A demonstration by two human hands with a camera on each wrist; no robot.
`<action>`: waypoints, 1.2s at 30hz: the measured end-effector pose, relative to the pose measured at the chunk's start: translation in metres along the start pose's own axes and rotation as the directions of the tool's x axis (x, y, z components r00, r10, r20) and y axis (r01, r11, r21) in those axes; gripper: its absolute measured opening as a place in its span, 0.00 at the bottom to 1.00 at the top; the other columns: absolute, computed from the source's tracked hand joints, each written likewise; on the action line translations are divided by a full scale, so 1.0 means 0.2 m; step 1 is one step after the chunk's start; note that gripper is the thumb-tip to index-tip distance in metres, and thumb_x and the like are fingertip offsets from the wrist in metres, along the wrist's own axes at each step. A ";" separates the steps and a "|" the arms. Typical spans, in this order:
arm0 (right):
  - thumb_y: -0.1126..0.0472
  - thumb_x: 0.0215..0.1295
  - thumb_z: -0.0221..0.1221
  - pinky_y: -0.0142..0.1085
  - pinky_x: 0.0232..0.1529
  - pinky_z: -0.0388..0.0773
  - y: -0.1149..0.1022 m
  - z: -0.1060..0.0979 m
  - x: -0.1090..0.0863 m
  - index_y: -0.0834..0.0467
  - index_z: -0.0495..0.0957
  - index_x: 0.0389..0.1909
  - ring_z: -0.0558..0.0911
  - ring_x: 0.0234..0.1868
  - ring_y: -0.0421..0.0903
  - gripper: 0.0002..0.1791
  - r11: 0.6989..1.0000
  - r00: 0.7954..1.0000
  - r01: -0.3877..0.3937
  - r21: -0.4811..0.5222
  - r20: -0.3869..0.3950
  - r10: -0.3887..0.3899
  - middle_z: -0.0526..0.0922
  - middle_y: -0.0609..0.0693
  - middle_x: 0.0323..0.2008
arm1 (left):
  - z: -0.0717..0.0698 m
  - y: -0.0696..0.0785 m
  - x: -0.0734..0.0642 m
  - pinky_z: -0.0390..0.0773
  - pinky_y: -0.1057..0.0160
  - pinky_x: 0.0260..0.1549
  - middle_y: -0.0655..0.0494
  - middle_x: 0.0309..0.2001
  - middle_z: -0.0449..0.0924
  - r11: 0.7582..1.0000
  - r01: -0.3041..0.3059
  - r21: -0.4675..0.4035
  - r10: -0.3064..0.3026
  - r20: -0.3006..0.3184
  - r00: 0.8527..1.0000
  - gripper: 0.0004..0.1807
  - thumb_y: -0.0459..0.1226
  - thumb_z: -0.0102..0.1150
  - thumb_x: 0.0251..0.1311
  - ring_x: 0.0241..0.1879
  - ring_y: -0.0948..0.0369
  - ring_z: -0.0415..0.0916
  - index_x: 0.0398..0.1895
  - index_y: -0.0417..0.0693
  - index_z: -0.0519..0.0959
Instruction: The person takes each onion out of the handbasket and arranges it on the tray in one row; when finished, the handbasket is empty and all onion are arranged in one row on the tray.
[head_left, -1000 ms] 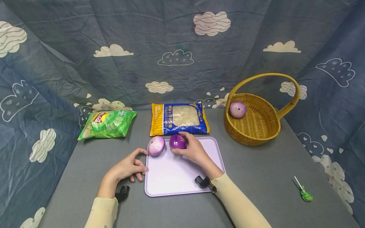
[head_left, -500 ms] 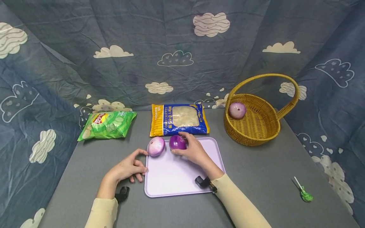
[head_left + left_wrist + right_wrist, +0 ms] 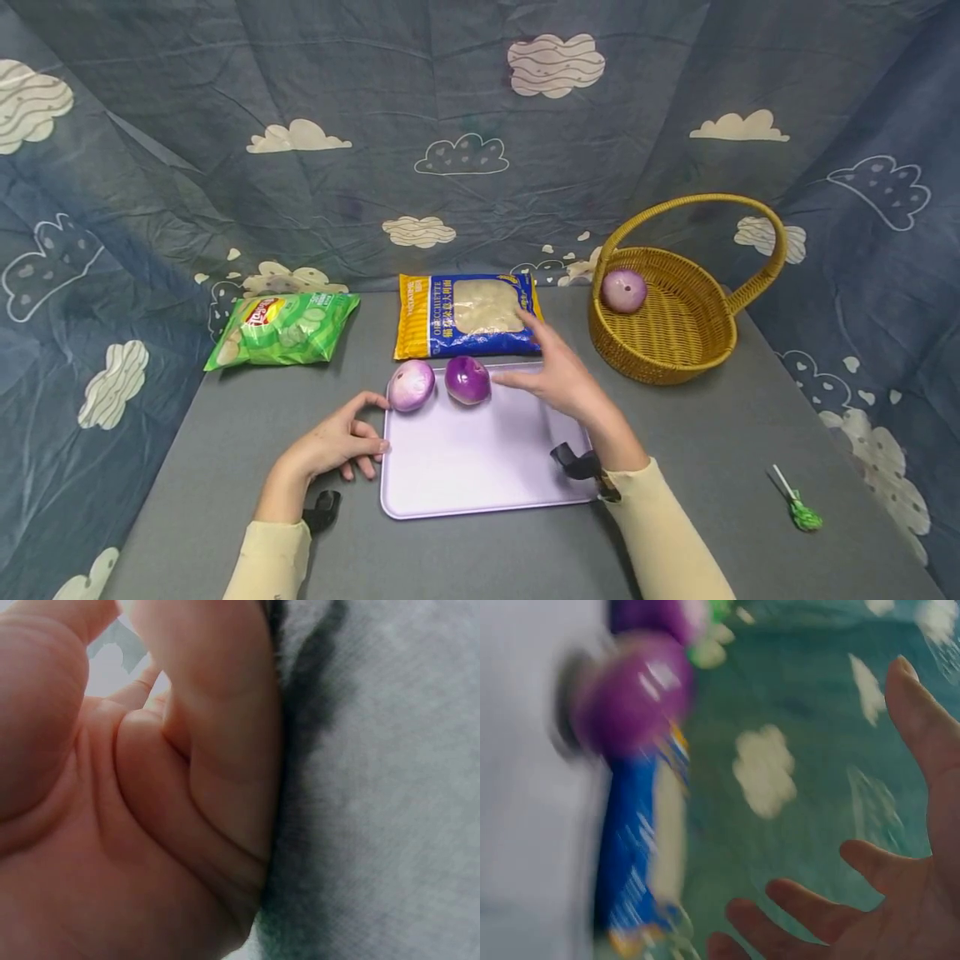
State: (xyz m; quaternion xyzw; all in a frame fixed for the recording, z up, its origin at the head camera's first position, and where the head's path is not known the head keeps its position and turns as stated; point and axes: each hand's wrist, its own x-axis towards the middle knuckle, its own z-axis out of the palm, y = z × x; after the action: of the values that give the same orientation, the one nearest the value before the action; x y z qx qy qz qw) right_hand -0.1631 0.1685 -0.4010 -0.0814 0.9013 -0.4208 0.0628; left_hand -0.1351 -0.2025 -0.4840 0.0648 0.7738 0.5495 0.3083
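Two purple onions lie side by side along the back of a lilac tray [image 3: 480,467]: a paler onion [image 3: 412,386] in the left corner and a darker onion [image 3: 467,381] to its right. My right hand [image 3: 562,375] is just right of the darker onion, over the tray's back right, fingers spread and holding nothing. In the right wrist view the darker onion [image 3: 634,694] is blurred and apart from the spread fingers. My left hand [image 3: 337,442] rests on the table, its loosely bent index finger and thumb touching the tray's left rim. The left wrist view shows mostly its palm [image 3: 112,885].
Behind the tray lies a blue and yellow pasta bag [image 3: 472,315]. A green chip bag [image 3: 285,329] is at the back left. The wicker basket [image 3: 667,367] at back right contains another onion [image 3: 624,291]. A green-wrapped lollipop [image 3: 805,512] lies far right.
My right hand has let go of the darker onion, spread its fingers and moved to the right. The onion stays on the tray, and my left hand has kept its place.
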 end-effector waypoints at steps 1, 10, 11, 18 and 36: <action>0.44 0.60 0.77 0.66 0.77 0.61 0.02 -0.06 -0.01 0.43 0.49 0.86 0.62 0.82 0.65 0.60 1.000 0.999 0.006 0.019 -0.037 -0.005 0.56 0.59 0.84 | 0.00 0.00 0.00 0.76 0.66 0.16 0.56 0.29 0.85 1.000 -0.001 -0.001 0.001 0.002 1.000 0.34 0.36 0.68 0.69 0.22 0.61 0.86 0.72 0.48 0.60; 0.35 0.63 0.71 0.70 0.79 0.52 0.24 -0.69 0.03 0.43 0.35 0.88 0.51 0.84 0.69 0.66 0.988 0.953 -0.140 0.061 -0.262 0.152 0.44 0.61 0.87 | -0.01 0.00 0.00 0.76 0.66 0.16 0.56 0.30 0.85 1.000 0.002 0.002 -0.002 -0.011 1.000 0.34 0.36 0.69 0.69 0.22 0.60 0.86 0.71 0.49 0.60; 0.33 0.63 0.70 0.71 0.78 0.52 0.28 -0.75 0.06 0.43 0.33 0.87 0.49 0.85 0.69 0.66 0.985 0.948 -0.162 0.064 -0.266 0.173 0.41 0.61 0.87 | -0.01 0.00 0.00 0.76 0.66 0.16 0.56 0.30 0.85 1.000 -0.001 0.003 0.001 -0.009 1.000 0.34 0.37 0.69 0.69 0.22 0.60 0.86 0.71 0.49 0.60; 0.30 0.59 0.70 0.72 0.80 0.44 0.49 -0.94 0.30 0.43 0.27 0.87 0.39 0.86 0.70 0.72 0.969 0.929 -0.241 0.062 -0.273 0.248 0.29 0.57 0.87 | -0.01 -0.01 0.00 0.76 0.66 0.16 0.57 0.29 0.85 1.000 -0.017 -0.001 0.017 0.005 1.000 0.34 0.37 0.69 0.69 0.22 0.61 0.86 0.71 0.48 0.60; 0.42 0.69 0.69 0.69 0.81 0.46 0.89 -0.88 0.56 0.49 0.25 0.86 0.44 0.84 0.73 0.67 0.978 0.976 -0.200 0.061 -0.070 0.204 0.34 0.69 0.85 | -0.01 0.00 0.00 0.75 0.67 0.16 0.56 0.30 0.87 1.000 0.012 0.002 -0.012 -0.015 1.000 0.34 0.38 0.69 0.69 0.22 0.62 0.85 0.71 0.51 0.61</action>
State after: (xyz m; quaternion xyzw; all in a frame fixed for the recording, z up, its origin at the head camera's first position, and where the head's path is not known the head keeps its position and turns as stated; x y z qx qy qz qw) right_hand -0.3218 0.3906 -0.4306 0.0284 0.8949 -0.4393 0.0734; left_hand -0.1365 -0.2039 -0.4845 0.0561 0.7769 0.5475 0.3058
